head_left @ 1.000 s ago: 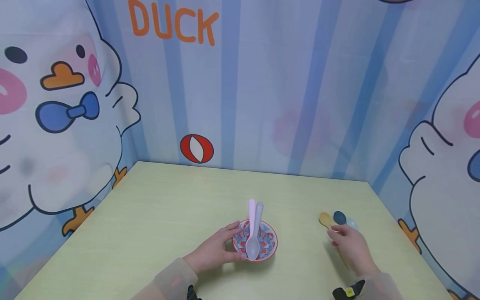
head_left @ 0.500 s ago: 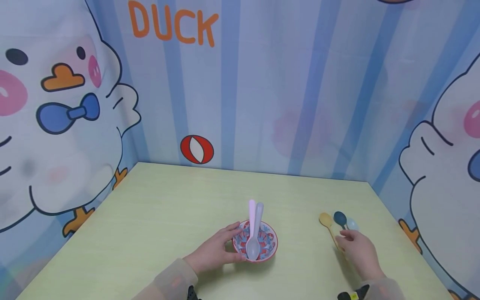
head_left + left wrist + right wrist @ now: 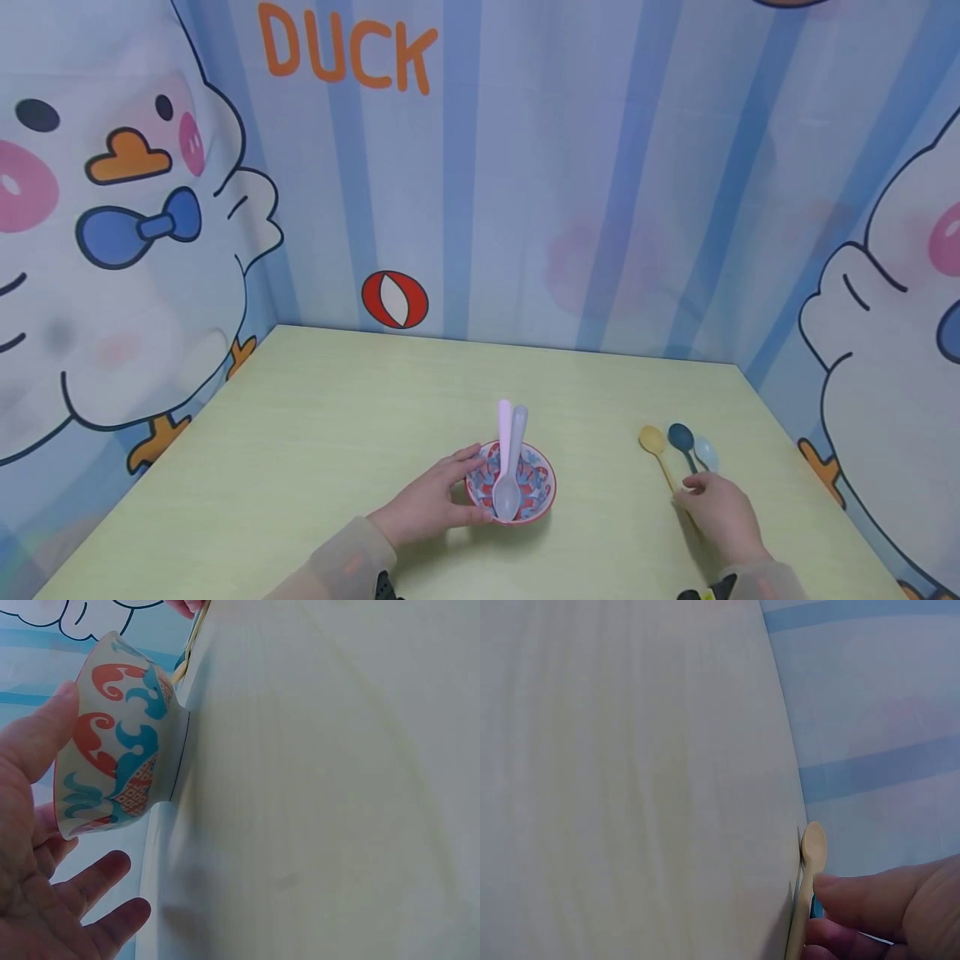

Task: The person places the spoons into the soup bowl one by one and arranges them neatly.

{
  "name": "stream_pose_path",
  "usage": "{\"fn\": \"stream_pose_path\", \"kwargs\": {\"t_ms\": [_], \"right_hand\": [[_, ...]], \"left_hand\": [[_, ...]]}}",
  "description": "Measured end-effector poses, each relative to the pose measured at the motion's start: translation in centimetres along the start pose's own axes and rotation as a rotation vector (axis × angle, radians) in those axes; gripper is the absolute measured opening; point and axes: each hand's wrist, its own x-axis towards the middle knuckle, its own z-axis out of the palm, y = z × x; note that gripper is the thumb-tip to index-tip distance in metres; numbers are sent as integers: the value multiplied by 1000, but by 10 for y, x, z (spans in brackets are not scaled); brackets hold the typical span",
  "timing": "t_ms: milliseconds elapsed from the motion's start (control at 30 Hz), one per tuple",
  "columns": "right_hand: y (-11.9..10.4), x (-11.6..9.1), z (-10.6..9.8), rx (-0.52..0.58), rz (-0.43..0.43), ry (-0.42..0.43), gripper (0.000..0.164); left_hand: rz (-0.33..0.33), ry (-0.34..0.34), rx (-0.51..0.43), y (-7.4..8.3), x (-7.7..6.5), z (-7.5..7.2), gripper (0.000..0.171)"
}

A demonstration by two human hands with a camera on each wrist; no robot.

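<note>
left hand (image 3: 432, 500) grips the round white red-and-blue-patterned bowl (image 3: 116, 750), fingers spread. right of that bowl, right hand (image 3: 722, 515) is on the slim dark-blue plastic-looking spoon (image 3: 680, 437), can't tell if pinching. handles this close, lifting could drag the slim yellow spoon (image 3: 652, 439).

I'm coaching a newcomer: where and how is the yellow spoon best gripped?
The yellow spoon is probably best pinched by its handle, from above and its left: the handle is long and narrow, and the dark blue spoon lies close on its right.
</note>
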Motion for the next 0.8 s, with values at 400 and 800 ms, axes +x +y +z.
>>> {"fn": "stream_pose_path", "kwargs": {"t_ms": [400,800], "right_hand": [[-2,0,1,-51,-8,-32,32],[-1,1,4,-43,-17,-39,25]], "left_hand": [[-2,2,-8,0,0,0,82],[-5,6,-19,1,0,0,81]]}}
